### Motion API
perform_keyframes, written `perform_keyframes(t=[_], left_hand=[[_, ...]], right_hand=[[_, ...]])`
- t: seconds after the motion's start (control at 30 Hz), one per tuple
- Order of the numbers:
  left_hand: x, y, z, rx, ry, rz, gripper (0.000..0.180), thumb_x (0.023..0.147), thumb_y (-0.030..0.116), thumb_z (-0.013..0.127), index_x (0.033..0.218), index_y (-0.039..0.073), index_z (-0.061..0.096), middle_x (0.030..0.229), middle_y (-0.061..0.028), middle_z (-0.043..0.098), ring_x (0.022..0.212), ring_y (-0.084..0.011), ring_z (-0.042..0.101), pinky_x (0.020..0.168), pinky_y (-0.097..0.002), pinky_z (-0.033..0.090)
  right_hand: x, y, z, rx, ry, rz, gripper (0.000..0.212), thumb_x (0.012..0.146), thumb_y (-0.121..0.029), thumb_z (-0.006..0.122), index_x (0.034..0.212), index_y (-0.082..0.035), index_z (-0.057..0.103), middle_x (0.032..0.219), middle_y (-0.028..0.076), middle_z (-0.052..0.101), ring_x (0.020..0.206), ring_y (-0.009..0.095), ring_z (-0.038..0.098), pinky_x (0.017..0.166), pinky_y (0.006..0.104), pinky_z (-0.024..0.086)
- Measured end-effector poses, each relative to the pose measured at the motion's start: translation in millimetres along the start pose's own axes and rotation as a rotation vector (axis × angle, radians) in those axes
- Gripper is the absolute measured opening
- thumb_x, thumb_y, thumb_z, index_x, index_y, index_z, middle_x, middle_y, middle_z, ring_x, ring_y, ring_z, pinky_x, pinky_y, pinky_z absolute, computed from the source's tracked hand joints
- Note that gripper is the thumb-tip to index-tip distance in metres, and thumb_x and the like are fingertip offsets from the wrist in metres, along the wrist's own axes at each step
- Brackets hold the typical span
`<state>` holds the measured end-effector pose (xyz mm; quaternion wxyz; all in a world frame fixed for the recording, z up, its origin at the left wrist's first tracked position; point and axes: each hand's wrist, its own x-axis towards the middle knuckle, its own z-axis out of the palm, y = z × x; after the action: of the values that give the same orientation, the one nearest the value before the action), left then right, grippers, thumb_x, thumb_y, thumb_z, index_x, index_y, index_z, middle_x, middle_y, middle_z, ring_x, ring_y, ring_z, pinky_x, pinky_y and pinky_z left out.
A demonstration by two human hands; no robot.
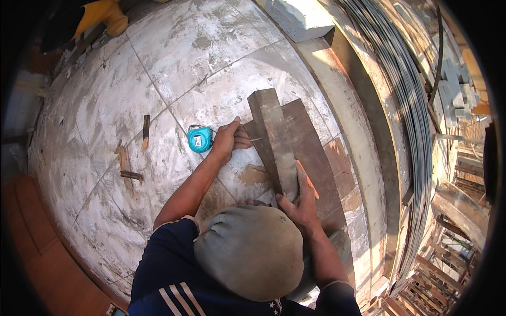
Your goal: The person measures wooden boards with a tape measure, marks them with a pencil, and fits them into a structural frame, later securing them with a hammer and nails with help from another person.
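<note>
A squared wooden block (272, 131) lies lengthwise over wider brown boards (311, 150). My left hand (227, 138) is beside the block's left face, fingers closed around a thin pale stick-like piece (256, 139) that reaches to the wood; its exact kind cannot be told. With thumb and fingers, my right hand (300, 203) grips the near end of the block. A narrow orange strip (307, 179) runs beside the right fingers, its kind unclear. Just left of my left hand sits a teal tape measure (200, 139). A grey cap (253, 250) hides the area below the block.
Small wood scraps (146, 132) lie on the stained tile floor (100, 142) to the left. Along the right run a long concrete ledge (363, 158) and a bundle of metal rods (408, 105). Brown panels (31, 237) stand at lower left; a yellow object (105, 16) is at upper left.
</note>
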<state>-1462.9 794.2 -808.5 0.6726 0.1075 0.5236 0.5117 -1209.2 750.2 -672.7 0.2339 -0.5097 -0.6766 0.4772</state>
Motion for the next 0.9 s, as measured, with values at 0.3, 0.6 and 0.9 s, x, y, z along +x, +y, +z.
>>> perform_keyframes(t=[0.3,0.6,0.9], left_hand=[[-29.5,43.6,1.4,0.667,0.131,0.299,0.044,0.100,0.037,0.058,0.114,-0.005,0.064,0.096,-0.0151,0.071,0.080,-0.0203,0.069,0.071,-0.0315,0.055],[-69.0,20.3,-60.6,1.752,-0.021,0.833,0.049,0.088,0.028,0.070,0.130,0.005,0.056,0.136,-0.0269,0.044,0.123,-0.0454,0.044,0.102,-0.0577,0.038],[-46.2,40.6,-37.6,1.800,-0.143,0.706,0.016,0.085,0.019,0.068,0.097,0.008,0.064,0.113,-0.0210,0.054,0.105,-0.0413,0.051,0.088,-0.0543,0.042]], right_hand=[[-66.6,-20.4,-130.7,0.009,0.248,0.128,0.090,0.073,-0.021,0.073,0.150,0.004,0.034,0.143,0.020,0.048,0.131,0.027,0.048,0.109,0.0373,0.035],[-248.9,13.3,-276.5,-0.671,0.401,0.522,0.088,0.069,-0.013,0.068,0.151,-0.007,0.037,0.119,0.027,0.064,0.101,0.034,0.065,0.094,0.0370,0.048],[-486.4,29.4,-188.3,-0.382,0.723,0.965,0.090,0.084,-0.038,0.068,0.155,-0.001,0.027,0.151,0.024,0.040,0.140,0.031,0.039,0.115,0.0397,0.028]])
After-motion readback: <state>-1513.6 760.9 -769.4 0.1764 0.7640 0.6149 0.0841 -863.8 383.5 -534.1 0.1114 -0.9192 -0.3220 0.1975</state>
